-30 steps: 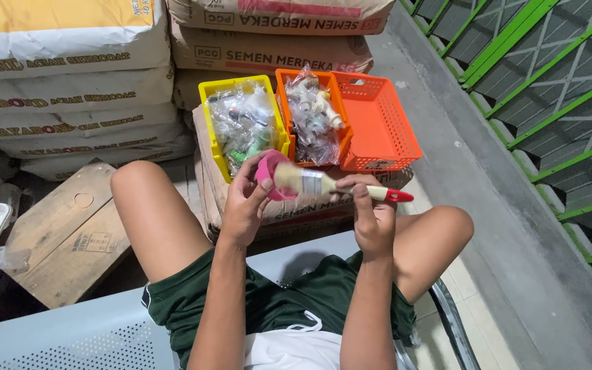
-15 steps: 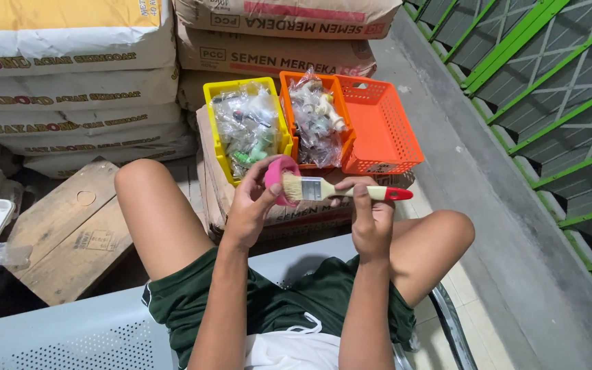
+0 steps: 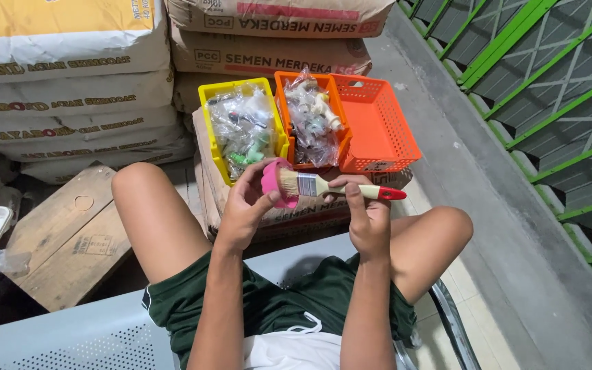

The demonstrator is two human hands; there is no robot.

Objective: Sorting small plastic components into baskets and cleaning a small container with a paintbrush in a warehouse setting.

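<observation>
your left hand (image 3: 244, 209) has its grip closed around a small pink round piece (image 3: 270, 183), thumb and fingers curled over its rim. your right hand (image 3: 368, 219) is clamped on the wooden handle of a paintbrush (image 3: 330, 188), which lies level with its bristles against the pink piece and its red tip pointing to your right. both things sit in the air above your knees, just in front of the baskets. you are seated on a grey perforated metal bench (image 3: 70, 339) (bare knees apart). ahead, a yellow basket (image 3: 210, 130) holds clear bags of small fittings; touching it, an orange basket (image 3: 284, 116) holds more bags; a second orange basket (image 3: 378, 130) sits beside that. all three rest on stacked sacks (image 3: 63, 75). a wooden crate (image 3: 70, 240) lies by your left knee; a green metal railing (image 3: 549, 82) runs along your right.
</observation>
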